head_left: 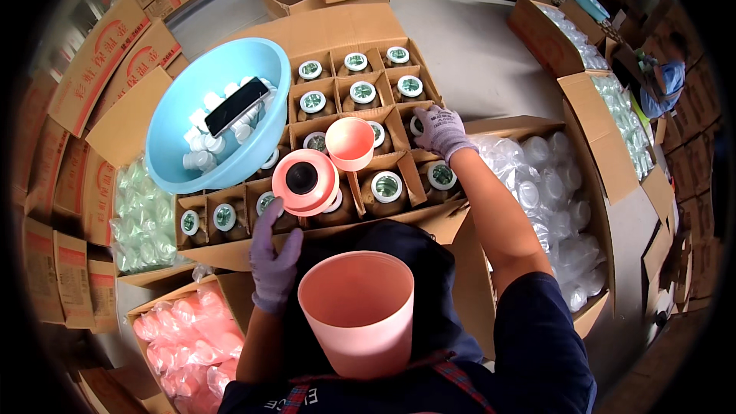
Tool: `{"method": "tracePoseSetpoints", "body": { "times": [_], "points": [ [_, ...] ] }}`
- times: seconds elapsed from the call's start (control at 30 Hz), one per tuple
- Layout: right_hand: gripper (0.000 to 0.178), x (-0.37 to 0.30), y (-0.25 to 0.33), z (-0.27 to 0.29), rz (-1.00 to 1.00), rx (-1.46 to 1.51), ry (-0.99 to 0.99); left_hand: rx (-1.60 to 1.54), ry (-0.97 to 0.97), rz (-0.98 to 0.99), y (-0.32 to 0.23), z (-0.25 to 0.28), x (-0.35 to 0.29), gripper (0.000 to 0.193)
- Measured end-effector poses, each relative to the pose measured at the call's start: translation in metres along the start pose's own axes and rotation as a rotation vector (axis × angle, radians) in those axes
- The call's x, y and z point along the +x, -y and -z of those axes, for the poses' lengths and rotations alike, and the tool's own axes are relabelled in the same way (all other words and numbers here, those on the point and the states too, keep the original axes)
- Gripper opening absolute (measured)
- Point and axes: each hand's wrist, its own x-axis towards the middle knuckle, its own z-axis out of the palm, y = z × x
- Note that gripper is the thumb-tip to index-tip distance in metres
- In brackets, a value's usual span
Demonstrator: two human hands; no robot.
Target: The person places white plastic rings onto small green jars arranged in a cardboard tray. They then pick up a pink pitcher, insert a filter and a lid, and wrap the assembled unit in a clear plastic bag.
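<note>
The left hand, fingers together, supports a pink lid. The right hand, fingers spread, touches the divided carton full of capped jars, beside the blue basin.

Blue basin perched on the box's left flap, filled with small white caps, a dark phone lying across them. Box of clear plastic lids at the right. Carton of pink wrapped pieces at lower left, bag of greenish pieces just above it. Printed cartons stacked along the left. More open boxes at upper right, beside grey floor.
</note>
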Motion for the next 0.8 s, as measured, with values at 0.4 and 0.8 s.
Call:
{"method": "tracePoseSetpoints", "body": {
  "times": [0.4,0.8],
  "points": [
    [0.078,-0.165,0.095,0.172,0.647,0.162,-0.688,-0.175,0.235,-0.651,-0.12,-0.06,0.084,0.111],
    [0.061,-0.207,0.1,0.022,0.1,2.236,-0.255,-0.548,0.391,-0.103,-0.128,-0.033,0.031,0.072]
  ]
}}
